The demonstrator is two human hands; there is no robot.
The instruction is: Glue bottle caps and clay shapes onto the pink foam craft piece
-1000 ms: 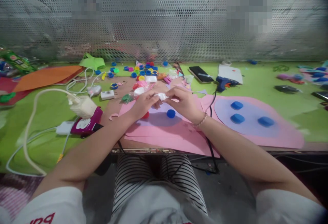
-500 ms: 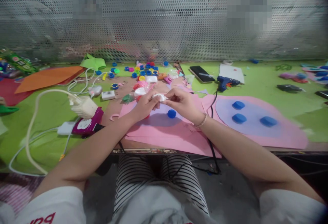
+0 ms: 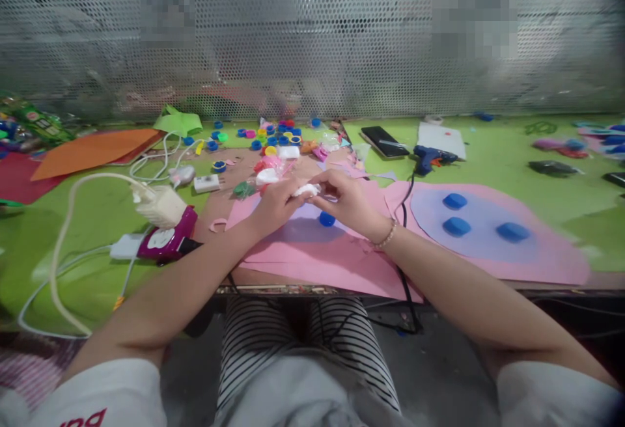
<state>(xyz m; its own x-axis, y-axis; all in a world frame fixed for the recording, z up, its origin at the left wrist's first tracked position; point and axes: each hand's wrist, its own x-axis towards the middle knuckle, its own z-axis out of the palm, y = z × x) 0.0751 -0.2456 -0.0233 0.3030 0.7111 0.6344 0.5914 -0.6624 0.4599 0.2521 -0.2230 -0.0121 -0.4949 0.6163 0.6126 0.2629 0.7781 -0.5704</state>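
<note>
Between my two hands is a lump of soft white modelling clay [image 3: 306,190]. My left hand [image 3: 280,200] pinches its left side with the fingers closed. On its other side the thumb and fingertips of my right hand [image 3: 344,198] are closed on it. Below lies a pale purple paper shape [image 3: 307,228] on a pink paper sheet [image 3: 322,264], with a blue bottle cap [image 3: 327,219] on it. Just beyond my left hand are a white clay lump [image 3: 267,176], pink clay in plastic wrap [image 3: 273,164] and a green wrapped lump [image 3: 243,189].
To the right, blue caps [image 3: 456,226] rest on another purple and pink paper piece. A blue glue gun [image 3: 432,157] and a phone [image 3: 384,142] lie behind. Left are a purple power strip [image 3: 168,235] with cables and orange paper [image 3: 97,151]. Several coloured caps [image 3: 283,138] lie at the back.
My fingers have shifted a little around the white clay, and my left hand has moved slightly lower. The red item under my left hand no longer shows.
</note>
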